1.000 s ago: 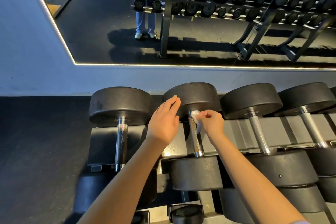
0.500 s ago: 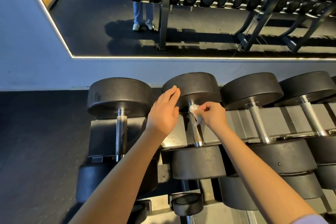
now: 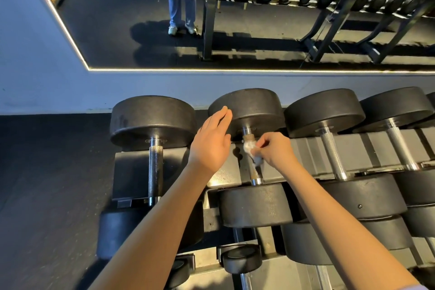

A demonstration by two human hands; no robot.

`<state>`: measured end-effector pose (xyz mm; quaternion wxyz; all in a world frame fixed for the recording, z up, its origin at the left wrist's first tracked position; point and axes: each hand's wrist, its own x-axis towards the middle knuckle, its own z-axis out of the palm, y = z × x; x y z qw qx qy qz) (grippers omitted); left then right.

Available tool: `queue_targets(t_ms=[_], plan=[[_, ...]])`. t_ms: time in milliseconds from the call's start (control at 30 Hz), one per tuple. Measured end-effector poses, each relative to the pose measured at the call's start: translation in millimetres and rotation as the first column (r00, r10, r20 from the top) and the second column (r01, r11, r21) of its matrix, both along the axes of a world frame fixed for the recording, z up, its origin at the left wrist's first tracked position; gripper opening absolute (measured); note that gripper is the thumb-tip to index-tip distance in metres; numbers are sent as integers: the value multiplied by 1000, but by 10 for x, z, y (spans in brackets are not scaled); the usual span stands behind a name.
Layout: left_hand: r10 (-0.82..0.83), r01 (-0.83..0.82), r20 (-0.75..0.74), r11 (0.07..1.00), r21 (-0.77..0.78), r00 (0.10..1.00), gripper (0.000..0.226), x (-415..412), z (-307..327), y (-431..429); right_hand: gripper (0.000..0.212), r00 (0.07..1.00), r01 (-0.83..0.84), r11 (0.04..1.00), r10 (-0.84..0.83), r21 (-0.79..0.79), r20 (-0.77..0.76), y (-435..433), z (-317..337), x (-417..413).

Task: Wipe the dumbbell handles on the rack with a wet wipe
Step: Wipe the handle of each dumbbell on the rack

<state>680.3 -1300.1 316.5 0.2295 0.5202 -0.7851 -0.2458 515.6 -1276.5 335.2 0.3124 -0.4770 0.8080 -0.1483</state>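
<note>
Several black dumbbells lie side by side on a dark rack [image 3: 131, 172]. My right hand [image 3: 276, 150] pinches a crumpled white wet wipe [image 3: 251, 152] against the upper part of the second dumbbell's steel handle [image 3: 255, 173]. My left hand [image 3: 211, 141] has straight fingers and rests against the far head [image 3: 249, 110] of that same dumbbell. The leftmost dumbbell's knurled handle [image 3: 155, 167] is bare, as are the two handles [image 3: 332, 155] to the right.
A lower tier of smaller dumbbells [image 3: 242, 259] shows beneath the rack. A wall mirror [image 3: 235, 19] above reflects more racks and a standing person's legs. Dark gym floor [image 3: 47, 195] stretches to the left.
The wipe in my right hand has slid slightly down the second handle. My left hand stays on the dumbbell head. The camera has tilted, shifting the rack upward in view.
</note>
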Motion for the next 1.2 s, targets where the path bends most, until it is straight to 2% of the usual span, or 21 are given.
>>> queue_targets(t_ms=[100,200,233,300,367,400,467,567,600,667,800,900,967,1100,1200], plan=[[2,-3,-10,1000,-15,1000,59,8,-8,-4,22,980,-169,945,191,280,-54,158,-25,-40],[-3,3,-15,1000,-9,1000,59,5,-18,8,14,969,-188,915,232,356,-83,141,-3,-22],[-6,6,-14,1000,-7,1000,59,5,-13,9,13,973,-169,933,208,317,-95,100,12,-8],[-12,11,-15,1000,-11,1000,59,7,1,4,14,995,-77,989,85,129,-54,16,30,23],[-9,9,-15,1000,-6,1000,59,6,3,3,19,999,39,998,-38,-46,29,-16,34,40],[-3,3,-15,1000,-1,1000,59,2,-1,7,21,997,61,994,-57,-86,45,-3,26,41],[6,-6,-16,1000,8,1000,59,-6,-21,12,21,1000,8,998,-6,-61,23,49,-16,16],[11,-10,-25,1000,19,1000,59,-5,-30,16,20,983,-154,959,173,239,-62,146,-46,-40],[8,-8,-27,1000,19,1000,59,-7,-28,15,20,980,-163,944,189,287,-67,163,-57,-59],[5,-5,-21,1000,13,1000,59,-9,-28,9,22,991,-110,963,126,247,-50,157,-58,-60],[-4,4,4,1000,20,1000,62,4,-40,3,24,996,70,995,-65,-73,68,42,-84,4],[-17,17,2,999,34,1000,62,3,-22,-2,12,989,134,967,-117,-215,93,-41,-61,37],[-13,13,2,999,41,1000,62,5,-14,-5,9,989,127,970,-108,-209,96,-61,-36,27],[-18,18,0,999,50,1000,61,17,-9,2,13,1000,-5,998,5,59,-2,40,-46,-35],[-16,16,-3,999,45,1000,61,9,-5,5,13,1000,4,998,-3,59,-18,108,-64,-3]])
